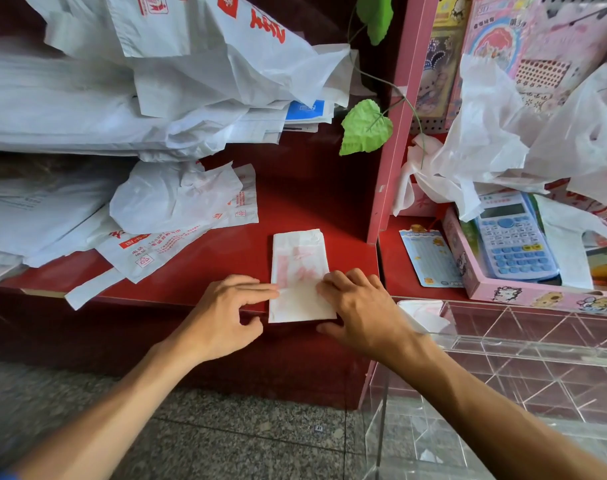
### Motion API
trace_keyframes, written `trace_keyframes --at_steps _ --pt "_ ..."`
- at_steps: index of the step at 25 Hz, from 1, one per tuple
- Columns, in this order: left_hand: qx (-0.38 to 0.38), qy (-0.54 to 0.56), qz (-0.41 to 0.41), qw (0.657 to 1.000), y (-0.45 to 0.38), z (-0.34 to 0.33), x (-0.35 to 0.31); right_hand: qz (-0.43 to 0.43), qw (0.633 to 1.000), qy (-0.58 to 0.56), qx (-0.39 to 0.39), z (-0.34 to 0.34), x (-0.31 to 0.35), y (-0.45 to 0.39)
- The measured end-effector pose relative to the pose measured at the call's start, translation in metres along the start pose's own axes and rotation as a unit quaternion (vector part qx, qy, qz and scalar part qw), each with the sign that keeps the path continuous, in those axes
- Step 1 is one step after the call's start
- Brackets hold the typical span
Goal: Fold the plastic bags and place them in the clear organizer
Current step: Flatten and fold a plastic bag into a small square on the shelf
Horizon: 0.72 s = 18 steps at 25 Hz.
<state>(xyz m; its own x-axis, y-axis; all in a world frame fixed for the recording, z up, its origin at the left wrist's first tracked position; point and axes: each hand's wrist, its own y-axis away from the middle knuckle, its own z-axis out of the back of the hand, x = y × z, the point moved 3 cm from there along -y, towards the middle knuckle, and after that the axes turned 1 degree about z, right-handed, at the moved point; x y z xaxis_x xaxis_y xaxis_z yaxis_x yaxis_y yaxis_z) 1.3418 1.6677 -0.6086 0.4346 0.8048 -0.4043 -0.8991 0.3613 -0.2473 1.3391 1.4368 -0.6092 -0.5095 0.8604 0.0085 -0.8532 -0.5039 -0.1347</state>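
- Step in hand, as judged: folding. One bag is already reduced to a narrow flat rectangle and lies on the red shelf, its near end overhanging the shelf's front edge.
- The bag is held down at its near half from both sides.
- Left hand: palm down, fingers straight and close together, tips pressed on the bag's left edge; thumb held apart below, off the bag.
- Right hand: palm down, fingers bent at the knuckles and laid on the bag's right edge; thumb tucked under, near the bag's lower right corner. Whether the thumb touches the underside cannot be told.
- Nothing is gripped by either hand; the bag is pressed, not pinched.
- Both forearms are extended forward from below, converging on the bag.
- Organizer: just right of the right hand, below shelf level. A white piece, possibly a folded bag, is seen through its wall.
- Next move, as judged: another fold is called for, or a lift and short carry rightward into a compartment. The thin film is likely to spring open unless kept pressed.
- Unfolded bags are heaped at left on the shelf; more remain to be done.
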Motion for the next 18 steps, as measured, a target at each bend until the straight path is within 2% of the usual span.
trace_keyframes --at_steps 2,4,7,10,14,18 --pt "0.007 0.021 0.0 1.0 0.004 0.003 0.0 0.002 0.996 -0.083 -0.03 0.002 -0.002 0.0" --pt "-0.03 0.073 0.044 0.996 0.006 0.006 0.0 -0.017 0.979 -0.188 -0.073 0.005 -0.005 -0.002" --pt "-0.055 0.185 0.11 0.975 0.004 0.008 -0.007 -0.09 0.948 -0.287 -0.109 0.008 -0.01 -0.003" --pt "-0.066 0.238 0.162 0.955 0.002 0.009 -0.013 -0.165 0.914 -0.357 -0.099 0.006 -0.012 -0.006" --pt "-0.086 0.236 0.206 0.946 -0.001 0.005 -0.017 -0.219 0.896 -0.38 -0.077 0.002 -0.012 -0.012" --pt "-0.098 0.183 0.201 0.957 -0.007 0.002 -0.018 -0.226 0.907 -0.346 -0.08 0.003 -0.008 -0.012"
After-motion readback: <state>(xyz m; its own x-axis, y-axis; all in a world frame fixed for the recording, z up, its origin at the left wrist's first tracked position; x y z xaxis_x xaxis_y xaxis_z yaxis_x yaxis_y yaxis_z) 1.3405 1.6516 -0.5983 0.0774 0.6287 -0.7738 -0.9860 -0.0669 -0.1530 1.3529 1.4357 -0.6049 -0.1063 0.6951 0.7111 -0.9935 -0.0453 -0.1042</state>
